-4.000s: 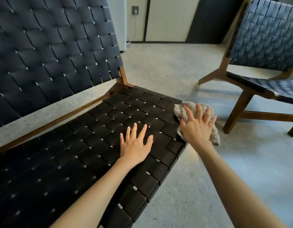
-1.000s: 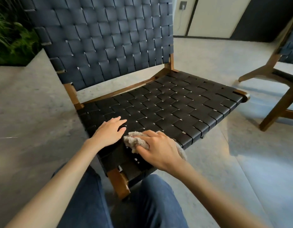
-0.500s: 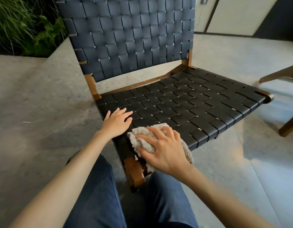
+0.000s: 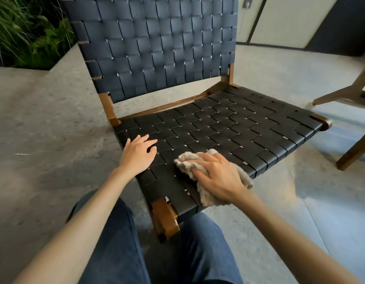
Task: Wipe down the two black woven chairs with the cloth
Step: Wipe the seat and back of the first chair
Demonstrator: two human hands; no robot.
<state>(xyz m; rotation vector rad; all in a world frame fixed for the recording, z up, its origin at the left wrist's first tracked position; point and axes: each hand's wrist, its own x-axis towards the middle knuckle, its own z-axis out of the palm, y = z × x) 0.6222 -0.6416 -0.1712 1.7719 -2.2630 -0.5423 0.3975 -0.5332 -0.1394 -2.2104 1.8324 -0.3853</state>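
Observation:
A black woven chair with a brown wooden frame stands right in front of me, its backrest rising at the top of the view. My right hand lies on a crumpled beige cloth and presses it onto the seat near the front edge, fingers slightly bent over it. My left hand rests flat on the seat's left side, fingers spread, holding nothing. Of the second chair only the wooden legs show at the right edge.
My knees in blue jeans are close to the chair's front wooden leg. Green plants grow at the top left beyond the grey stone floor. A dark wall and pale door panels stand behind.
The view has shifted so the chair sits further right and nearer. My right hand has slid the cloth a little to the right along the seat's front; my left hand stays on the seat.

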